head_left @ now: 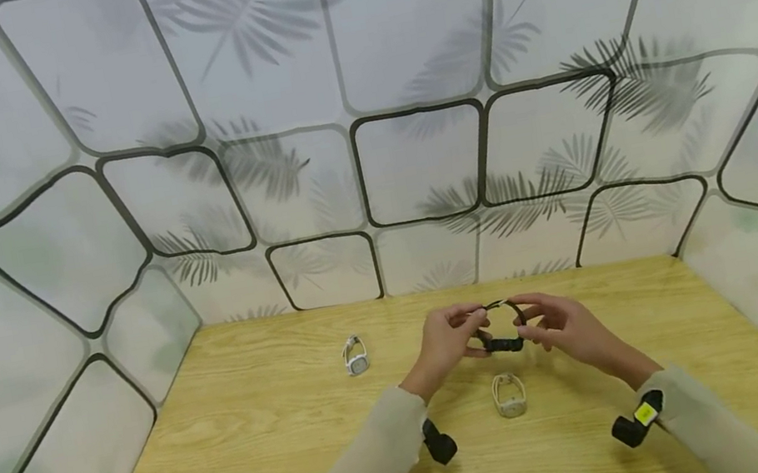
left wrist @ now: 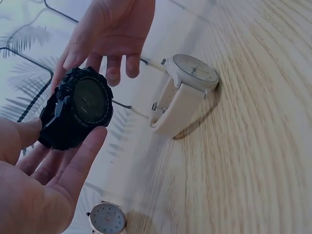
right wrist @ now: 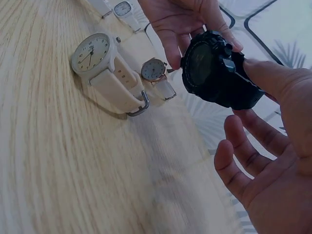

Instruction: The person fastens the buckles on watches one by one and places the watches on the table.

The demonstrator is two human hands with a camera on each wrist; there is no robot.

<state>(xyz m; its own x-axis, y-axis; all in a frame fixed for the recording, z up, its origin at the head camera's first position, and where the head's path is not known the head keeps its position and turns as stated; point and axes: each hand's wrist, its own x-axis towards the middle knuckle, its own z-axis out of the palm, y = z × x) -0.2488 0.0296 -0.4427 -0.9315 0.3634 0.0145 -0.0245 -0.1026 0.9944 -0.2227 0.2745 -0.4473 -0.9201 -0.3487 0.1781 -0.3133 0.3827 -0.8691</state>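
Note:
Both hands hold up a black wristwatch [head_left: 505, 344] with a chunky round case, its strap looped. My left hand [head_left: 443, 342] pinches the strap's left side between thumb and fingers. On the other side, the thumb and fingers of my right hand [head_left: 570, 328] grip the strap. The dark dial [left wrist: 91, 100] shows in the left wrist view. Just below the hands, a cream wristwatch [head_left: 512, 407] with a round dial stands on the table, strap looped behind it.
A white wristwatch [head_left: 357, 365] stands to the left on the wooden table [head_left: 245, 429]. A smaller watch [right wrist: 153, 69] with a rose-gold rim appears beyond the cream one in the right wrist view. Patterned panels [head_left: 422, 161] enclose the table's back and sides.

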